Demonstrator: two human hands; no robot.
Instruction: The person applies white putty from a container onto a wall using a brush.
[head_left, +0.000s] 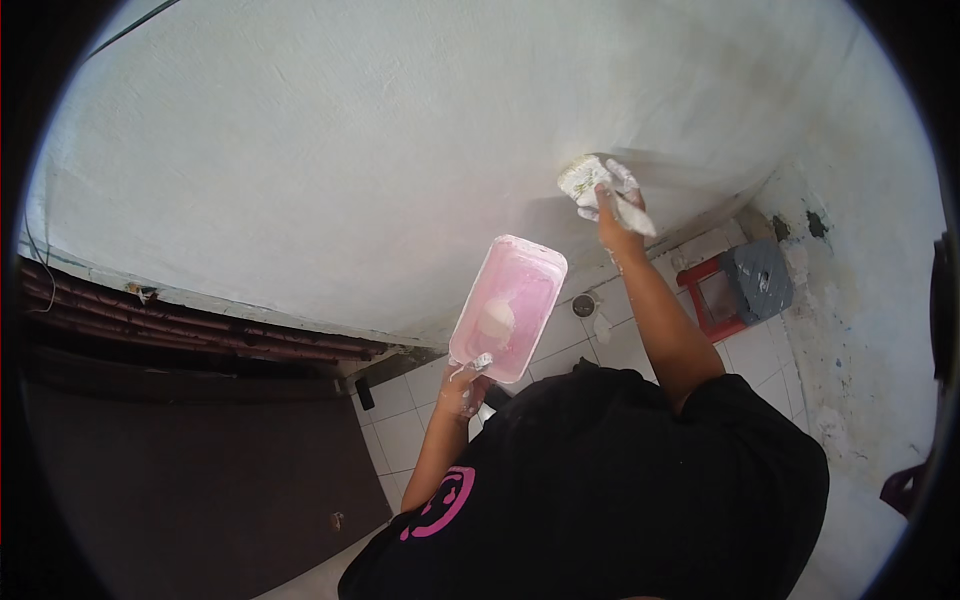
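My right hand (618,205), smeared with white paint, is closed round a wide paintbrush (582,180). Its white-coated bristles are up against the pale wall (380,150), though I cannot tell how firmly they touch. Lower down, my left hand (466,385) grips the near end of a pink rectangular plastic tub (535,285), with the thumb over its rim. White paint lies in a small pool (497,322) inside the tub and coats its rim. White spots also mark my left hand and wrist.
Right of my right forearm stands a red and grey stool (762,283) on the white tiled floor (625,350). A small round cup (584,305) is on the tiles between my arms. At the left are a dark brown panel (180,470) and bunched curtain cloth (200,325).
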